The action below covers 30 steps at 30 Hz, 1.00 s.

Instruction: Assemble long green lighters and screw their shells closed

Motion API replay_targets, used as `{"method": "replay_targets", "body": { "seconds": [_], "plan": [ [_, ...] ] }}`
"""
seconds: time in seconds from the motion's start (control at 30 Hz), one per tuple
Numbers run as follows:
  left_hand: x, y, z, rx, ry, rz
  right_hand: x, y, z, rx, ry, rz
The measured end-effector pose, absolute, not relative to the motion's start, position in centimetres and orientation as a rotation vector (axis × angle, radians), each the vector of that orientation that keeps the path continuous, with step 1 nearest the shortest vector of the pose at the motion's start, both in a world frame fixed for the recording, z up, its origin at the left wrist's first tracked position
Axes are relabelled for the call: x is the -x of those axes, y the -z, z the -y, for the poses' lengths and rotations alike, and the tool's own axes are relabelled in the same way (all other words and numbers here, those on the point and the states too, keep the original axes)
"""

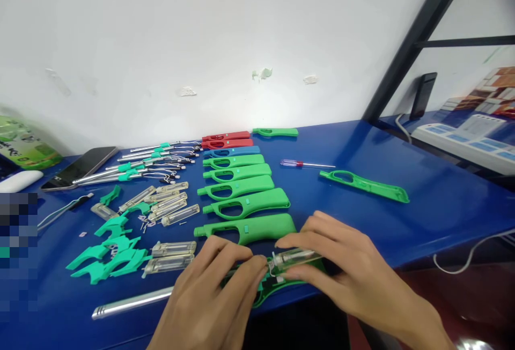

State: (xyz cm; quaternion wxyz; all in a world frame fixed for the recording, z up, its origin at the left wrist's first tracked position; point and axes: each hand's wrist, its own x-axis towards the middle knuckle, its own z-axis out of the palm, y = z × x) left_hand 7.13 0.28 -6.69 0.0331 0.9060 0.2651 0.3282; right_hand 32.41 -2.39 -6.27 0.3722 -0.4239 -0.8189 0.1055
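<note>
At the table's near edge, my right hand (pixel 346 264) grips a clear lighter fuel tank (pixel 295 258) between thumb and fingers, over an open green lighter handle half (pixel 281 287). My left hand (pixel 225 280) is closed, fingertips pressed together beside the tank's valve end; what they pinch is hidden. A silver metal lighter tube (pixel 132 303) sticks out to the left from under my left hand. Just beyond my hands lies a green lighter handle (pixel 249 228), the nearest in a row of green, blue and red ones.
Left of the row lie several clear tanks (pixel 175 215), teal triggers (pixel 116 256) and wired metal tubes (pixel 148 165). A phone (pixel 80 168) lies at the back left. To the right are a screwdriver (pixel 308 164) and another green handle half (pixel 366 186). A black metal frame (pixel 402 44) stands beyond.
</note>
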Motion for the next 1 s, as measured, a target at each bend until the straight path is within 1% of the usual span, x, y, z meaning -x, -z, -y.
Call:
{"method": "replay_targets", "body": {
  "seconds": [0.2, 0.43, 0.67, 0.83, 1.0],
  "plan": [
    [-6.6, 6.5, -0.1, -2.756, -1.109, -0.884, -32.3, 6.3, 2.3, 1.064, -0.236, 2.058],
    [-5.5, 6.0, 0.3, -2.826, -1.105, -1.024, -32.3, 6.6, 2.6, 1.170, -0.198, 2.090],
    [-5.1, 6.6, 0.8, -2.913, -0.974, -0.961, -32.3, 6.7, 2.7, 1.191, -0.261, 2.085],
    [-5.1, 6.8, 0.6, -2.941, -1.045, -0.952, -32.4, 6.6, 2.7, 1.186, -0.274, 2.106],
    [-4.9, 7.4, 0.6, -3.169, -0.936, -0.934, -32.6, 6.6, 2.7, 1.170, -0.266, 2.114]
  ]
}}
